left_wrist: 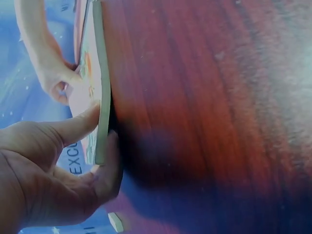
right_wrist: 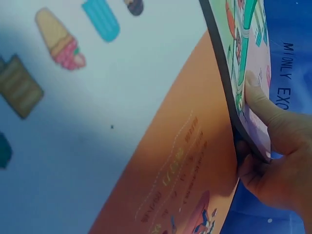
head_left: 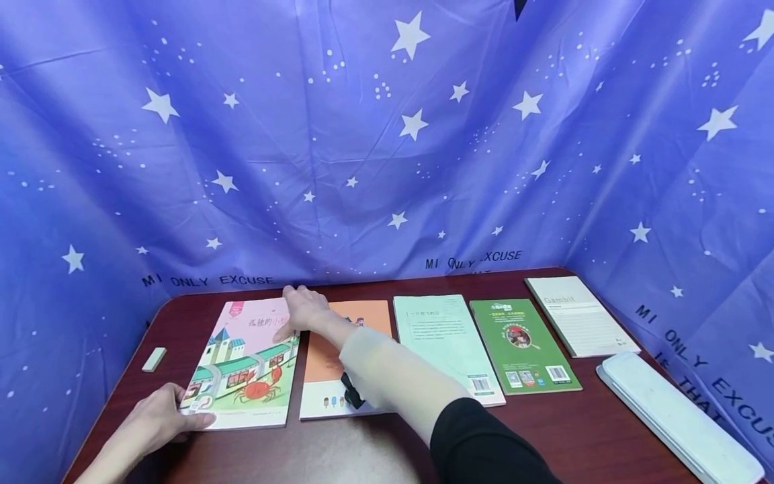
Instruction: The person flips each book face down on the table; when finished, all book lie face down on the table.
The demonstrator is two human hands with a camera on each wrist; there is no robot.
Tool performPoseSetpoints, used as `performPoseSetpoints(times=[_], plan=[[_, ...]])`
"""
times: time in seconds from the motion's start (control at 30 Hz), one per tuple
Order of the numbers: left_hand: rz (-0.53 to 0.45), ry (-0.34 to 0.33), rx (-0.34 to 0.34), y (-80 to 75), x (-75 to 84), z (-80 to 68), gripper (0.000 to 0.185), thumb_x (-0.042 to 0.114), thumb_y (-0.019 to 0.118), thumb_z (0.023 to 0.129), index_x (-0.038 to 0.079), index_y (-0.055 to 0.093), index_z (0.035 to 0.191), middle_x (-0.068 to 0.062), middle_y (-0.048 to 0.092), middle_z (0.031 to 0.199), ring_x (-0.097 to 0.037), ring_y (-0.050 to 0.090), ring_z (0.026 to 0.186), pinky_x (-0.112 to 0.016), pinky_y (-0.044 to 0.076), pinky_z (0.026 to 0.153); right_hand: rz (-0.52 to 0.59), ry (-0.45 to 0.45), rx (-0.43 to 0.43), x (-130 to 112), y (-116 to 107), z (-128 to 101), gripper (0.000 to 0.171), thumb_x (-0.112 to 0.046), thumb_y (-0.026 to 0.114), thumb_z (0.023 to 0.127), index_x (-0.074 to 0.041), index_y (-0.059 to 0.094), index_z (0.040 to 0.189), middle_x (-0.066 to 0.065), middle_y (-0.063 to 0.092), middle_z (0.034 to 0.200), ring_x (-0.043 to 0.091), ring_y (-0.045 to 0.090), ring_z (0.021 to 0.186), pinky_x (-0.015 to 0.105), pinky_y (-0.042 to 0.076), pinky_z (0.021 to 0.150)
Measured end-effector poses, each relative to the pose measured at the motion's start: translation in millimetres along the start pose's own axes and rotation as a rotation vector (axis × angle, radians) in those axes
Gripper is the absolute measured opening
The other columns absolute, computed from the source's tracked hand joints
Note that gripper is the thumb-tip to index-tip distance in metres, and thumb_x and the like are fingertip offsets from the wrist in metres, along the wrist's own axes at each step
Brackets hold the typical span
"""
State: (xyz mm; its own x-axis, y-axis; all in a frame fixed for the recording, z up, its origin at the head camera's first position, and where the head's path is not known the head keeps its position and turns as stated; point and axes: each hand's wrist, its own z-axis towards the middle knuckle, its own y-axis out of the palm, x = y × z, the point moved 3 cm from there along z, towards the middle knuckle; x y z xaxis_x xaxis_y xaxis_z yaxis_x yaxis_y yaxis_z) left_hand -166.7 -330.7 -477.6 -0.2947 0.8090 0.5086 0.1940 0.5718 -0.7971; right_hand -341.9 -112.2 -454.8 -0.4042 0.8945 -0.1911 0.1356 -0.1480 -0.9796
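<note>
Crab picture book point(head_left: 244, 370) is being held at the left end of a row of books on the dark wooden table point(head_left: 375, 450), its long axis running away from the person. Its near left corner is being pinched by the left hand point(head_left: 160, 420), thumb on the cover; its far right corner is being gripped by the right hand point(head_left: 305, 310). A thin, glossy, flat cover is shown, just beside the orange book point(head_left: 345, 363).

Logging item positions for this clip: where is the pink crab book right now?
In the head view the pink crab book lies leftmost in the row on the table, beside the orange book, gripped by left hand and right hand.
</note>
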Motion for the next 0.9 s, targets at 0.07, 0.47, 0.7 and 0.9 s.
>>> performPoseSetpoints(times=[0.07, 0.47, 0.7, 0.9], plan=[[-0.122, -0.003, -0.014, 1.8, -0.5, 1.7, 0.056, 0.024, 0.091, 0.076, -0.008, 0.050, 0.097, -0.008, 0.063, 0.074, -0.012, 0.067, 0.061, -0.027, 0.058, 0.059, 0.032, -0.007, 0.005, 3, -1, -1, 0.087, -0.063, 0.091, 0.064, -0.022, 0.057, 0.132, -0.001, 0.065, 0.123, 0.017, 0.065, 0.109, 0.032, 0.058, 0.086], [-0.383, 0.035, -0.167, -10.2, -0.7, -0.5, 0.040, 0.013, 0.070, 0.096, -0.014, 0.045, 0.111, -0.001, 0.059, 0.082, -0.009, 0.065, 0.067, -0.023, 0.061, 0.062, 0.445, -0.036, -0.032, 23, -18, -4, 0.043, -0.026, 0.080, 0.090, -0.012, 0.070, 0.129, 0.004, 0.075, 0.119, 0.015, 0.073, 0.091, 0.022, 0.061, 0.072], [-0.313, 0.058, -0.137, -41.4, 9.4, -2.7, 0.048, 0.021, 0.064, 0.101, -0.019, 0.048, 0.122, 0.003, 0.063, 0.082, -0.007, 0.063, 0.070, -0.024, 0.060, 0.064, 0.737, -0.017, -0.040, 37, -29, -18, 0.032, -0.013, 0.072, 0.095, -0.004, 0.070, 0.126, 0.011, 0.076, 0.100, 0.014, 0.070, 0.060, 0.035, 0.066, 0.066], [-0.334, 0.064, -0.102, -55.9, 19.7, -10.4, 0.055, 0.028, 0.059, 0.104, -0.019, 0.049, 0.132, 0.008, 0.068, 0.082, -0.004, 0.064, 0.071, -0.023, 0.060, 0.067, 0.958, -0.037, -0.054, 56, -38, -41, 0.034, -0.009, 0.068, 0.097, 0.000, 0.067, 0.130, 0.017, 0.077, 0.098, 0.015, 0.069, 0.057, 0.051, 0.065, 0.078]])
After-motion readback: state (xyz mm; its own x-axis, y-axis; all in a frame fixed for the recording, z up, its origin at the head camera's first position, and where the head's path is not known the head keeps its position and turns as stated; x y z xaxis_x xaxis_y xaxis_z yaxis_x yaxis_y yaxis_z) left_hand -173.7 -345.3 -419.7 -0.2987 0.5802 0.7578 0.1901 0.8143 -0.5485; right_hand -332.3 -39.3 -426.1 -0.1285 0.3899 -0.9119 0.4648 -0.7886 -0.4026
